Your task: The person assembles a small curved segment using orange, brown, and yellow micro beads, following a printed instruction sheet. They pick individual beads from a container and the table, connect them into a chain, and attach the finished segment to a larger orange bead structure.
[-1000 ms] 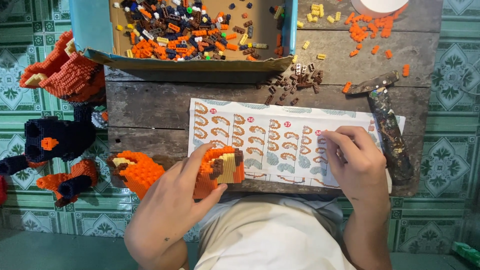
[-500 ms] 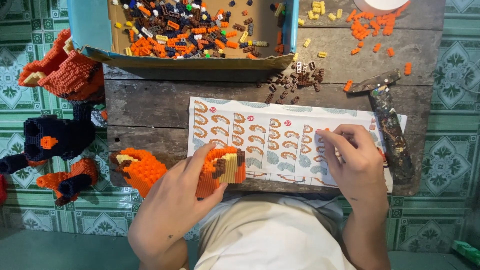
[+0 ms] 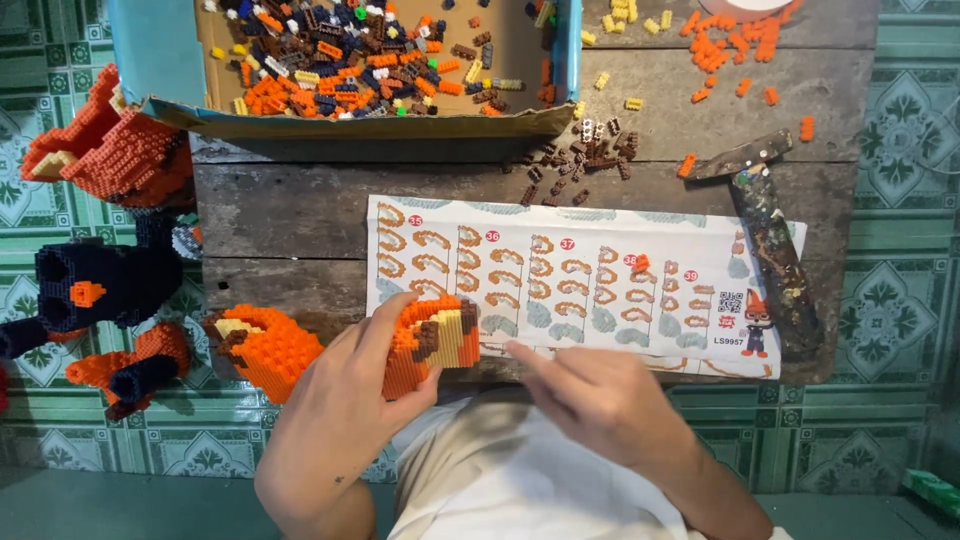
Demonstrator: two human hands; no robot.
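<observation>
Left hand (image 3: 345, 405) gripping an orange, cream and brown brick-built block model (image 3: 432, 340) at lower centre of the frame, right hand (image 3: 600, 400) lying with fingers pointing toward it over the lower edge of the printed paper instruction sheet (image 3: 580, 275), weathered wooden plank table (image 3: 290, 205) stretching beneath, open cardboard box of loose mixed bricks (image 3: 370, 60) sitting at upper left, paint-stained hammer (image 3: 765, 225) resting at right

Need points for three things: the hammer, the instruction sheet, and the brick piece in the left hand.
hammer (image 3: 775, 255), head view, on the middle of its worn handle.
instruction sheet (image 3: 580, 225), head view, on its bare upper strip.
orange brick piece (image 3: 440, 335), head view, on its front face, held by the left hand (image 3: 335, 430).
</observation>
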